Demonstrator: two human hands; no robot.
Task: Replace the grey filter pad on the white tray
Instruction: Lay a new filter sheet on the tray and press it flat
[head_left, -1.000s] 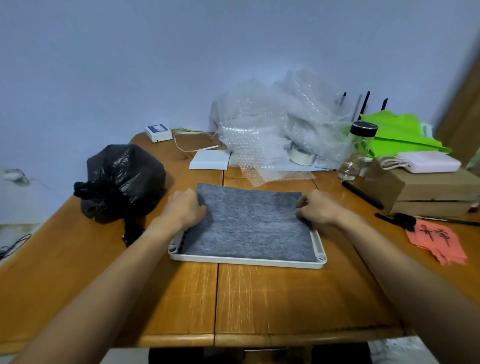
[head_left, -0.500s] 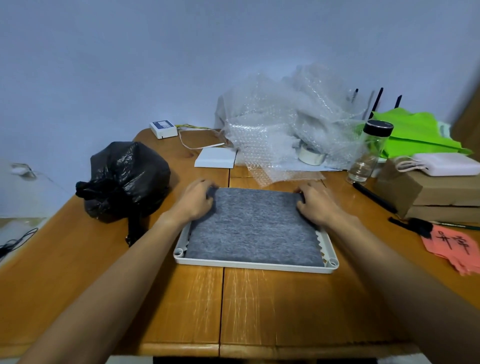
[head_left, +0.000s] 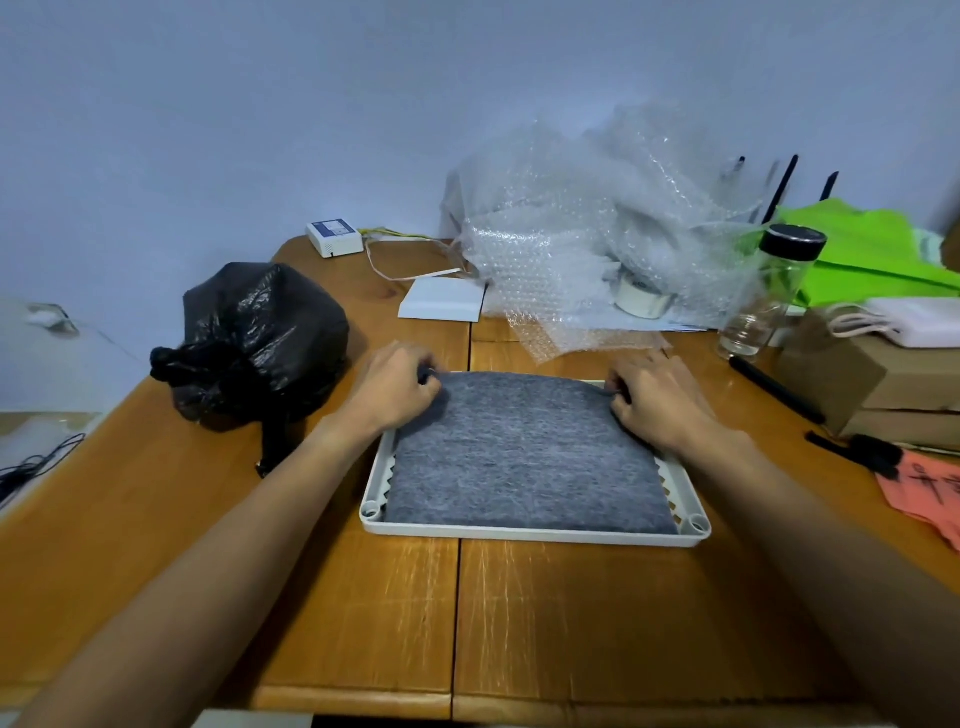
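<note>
A grey felt filter pad lies across the white tray in the middle of the wooden table. Toothed ribs of the tray show along both side edges. My left hand pinches the pad's far left corner. At the far right corner, my right hand has its fingers curled on the pad's edge. The pad's far edge bulges up slightly between the hands.
A knotted black rubbish bag stands left of the tray. Behind lie bubble wrap, a tape roll, a white box and a glass bottle. Cardboard boxes, black pens and pink paper sit right.
Both hands slid along the pad's sides from its middle to the far corners and closed on them. The pad now sits further inside the tray.
</note>
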